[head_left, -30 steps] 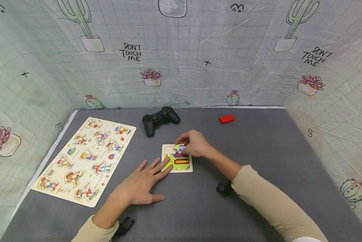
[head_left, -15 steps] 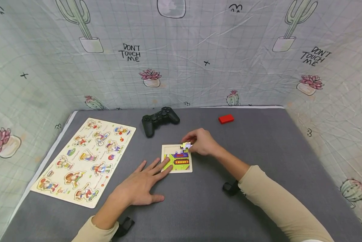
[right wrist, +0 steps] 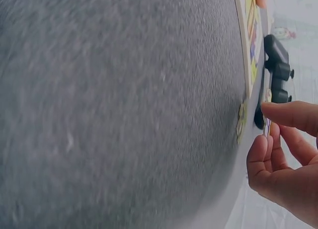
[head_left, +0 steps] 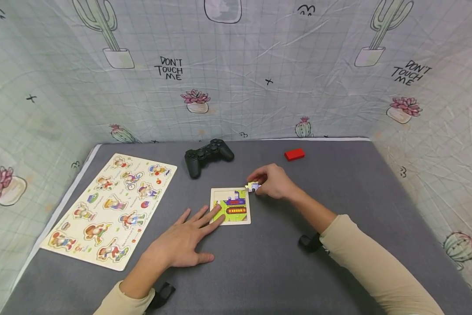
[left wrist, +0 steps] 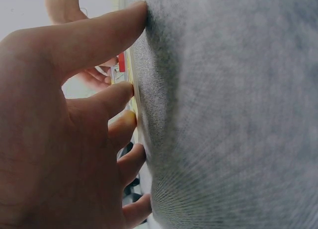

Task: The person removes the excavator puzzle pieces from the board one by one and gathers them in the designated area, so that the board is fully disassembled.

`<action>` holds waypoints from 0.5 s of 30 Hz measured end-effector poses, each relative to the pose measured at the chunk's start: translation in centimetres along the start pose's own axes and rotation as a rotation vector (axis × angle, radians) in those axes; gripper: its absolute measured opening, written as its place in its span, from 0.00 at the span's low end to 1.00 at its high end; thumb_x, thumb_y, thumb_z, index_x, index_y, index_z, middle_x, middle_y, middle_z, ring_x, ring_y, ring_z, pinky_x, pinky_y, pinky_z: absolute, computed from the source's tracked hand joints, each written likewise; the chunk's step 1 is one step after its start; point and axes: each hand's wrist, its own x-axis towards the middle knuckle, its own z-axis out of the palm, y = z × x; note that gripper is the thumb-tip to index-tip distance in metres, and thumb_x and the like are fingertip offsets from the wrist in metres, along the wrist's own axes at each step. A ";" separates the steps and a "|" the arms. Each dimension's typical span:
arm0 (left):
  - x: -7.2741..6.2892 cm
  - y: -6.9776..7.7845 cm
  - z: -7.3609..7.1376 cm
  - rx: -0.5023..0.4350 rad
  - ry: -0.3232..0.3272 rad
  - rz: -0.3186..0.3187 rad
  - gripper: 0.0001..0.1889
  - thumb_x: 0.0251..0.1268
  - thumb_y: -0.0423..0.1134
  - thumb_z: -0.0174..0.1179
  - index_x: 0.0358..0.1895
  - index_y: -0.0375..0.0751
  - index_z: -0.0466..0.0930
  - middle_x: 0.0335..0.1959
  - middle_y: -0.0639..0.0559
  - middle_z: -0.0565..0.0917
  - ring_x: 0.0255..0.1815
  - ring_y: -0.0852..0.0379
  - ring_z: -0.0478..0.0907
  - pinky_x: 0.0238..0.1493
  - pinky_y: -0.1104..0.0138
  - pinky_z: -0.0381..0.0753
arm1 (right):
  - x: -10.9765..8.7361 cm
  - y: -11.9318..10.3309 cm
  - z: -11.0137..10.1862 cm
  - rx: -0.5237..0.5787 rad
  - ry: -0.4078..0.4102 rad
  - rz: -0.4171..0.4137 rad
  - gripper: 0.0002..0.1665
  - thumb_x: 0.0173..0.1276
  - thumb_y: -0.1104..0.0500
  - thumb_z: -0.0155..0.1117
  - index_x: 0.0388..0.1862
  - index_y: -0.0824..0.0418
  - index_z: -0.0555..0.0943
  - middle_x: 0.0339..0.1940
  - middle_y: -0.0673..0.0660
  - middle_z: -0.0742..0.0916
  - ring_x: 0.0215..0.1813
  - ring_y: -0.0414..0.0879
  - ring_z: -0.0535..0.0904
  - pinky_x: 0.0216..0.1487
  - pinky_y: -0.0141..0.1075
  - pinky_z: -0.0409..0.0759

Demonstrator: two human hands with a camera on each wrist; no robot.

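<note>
A small square jigsaw puzzle point(head_left: 222, 194) in a pale wooden tray lies on the grey table in the head view. Its lower part shows a purple and red vehicle on yellow-green; bare tray shows at the upper left. My right hand point(head_left: 276, 183) pinches a yellow and purple jigsaw piece point(head_left: 253, 187) between thumb and fingers, just off the tray's upper right corner. In the right wrist view the piece point(right wrist: 268, 125) is seen edge-on. My left hand point(head_left: 182, 243) is spread flat, two fingertips on the tray's left side, thumb apart on the table.
A black game controller point(head_left: 209, 156) lies behind the tray. At the back right is a red block point(head_left: 294, 154). A large wooden picture board point(head_left: 109, 210) lies on the left. In the right wrist view, a yellowish flat thing point(right wrist: 241, 122) lies low near the tray, its kind unclear.
My right hand has lifted the jigsaw piece from the puzzle's upper right and carried it right, past the tray's edge. Bare tray now shows there. My left hand has stayed in place.
</note>
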 end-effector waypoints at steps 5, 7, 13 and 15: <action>0.0 -0.1 0.0 0.002 0.003 0.004 0.51 0.64 0.61 0.69 0.86 0.59 0.51 0.88 0.56 0.45 0.88 0.44 0.44 0.82 0.34 0.45 | -0.2 0.6 -0.7 0.006 0.016 0.010 0.20 0.59 0.71 0.74 0.51 0.59 0.91 0.47 0.56 0.91 0.48 0.50 0.81 0.45 0.37 0.82; 0.0 -0.1 0.0 0.002 0.004 0.005 0.51 0.64 0.61 0.69 0.86 0.59 0.51 0.88 0.56 0.45 0.88 0.44 0.44 0.82 0.34 0.45 | -0.2 0.9 -0.9 0.006 0.016 0.016 0.20 0.60 0.71 0.73 0.52 0.59 0.91 0.48 0.56 0.91 0.48 0.50 0.80 0.45 0.37 0.82; 0.0 -0.1 0.1 0.000 0.009 0.008 0.51 0.64 0.61 0.69 0.86 0.59 0.51 0.88 0.56 0.45 0.88 0.44 0.44 0.82 0.34 0.45 | -0.4 1.5 -1.4 0.000 0.005 0.042 0.21 0.60 0.72 0.74 0.52 0.59 0.90 0.50 0.56 0.91 0.50 0.51 0.81 0.47 0.39 0.83; 0.0 -0.1 0.1 0.000 0.011 0.008 0.51 0.64 0.61 0.69 0.86 0.58 0.51 0.88 0.56 0.45 0.88 0.44 0.44 0.82 0.34 0.45 | -0.5 1.8 -1.6 0.001 0.001 0.052 0.21 0.60 0.73 0.73 0.52 0.59 0.90 0.50 0.57 0.91 0.50 0.51 0.81 0.47 0.39 0.83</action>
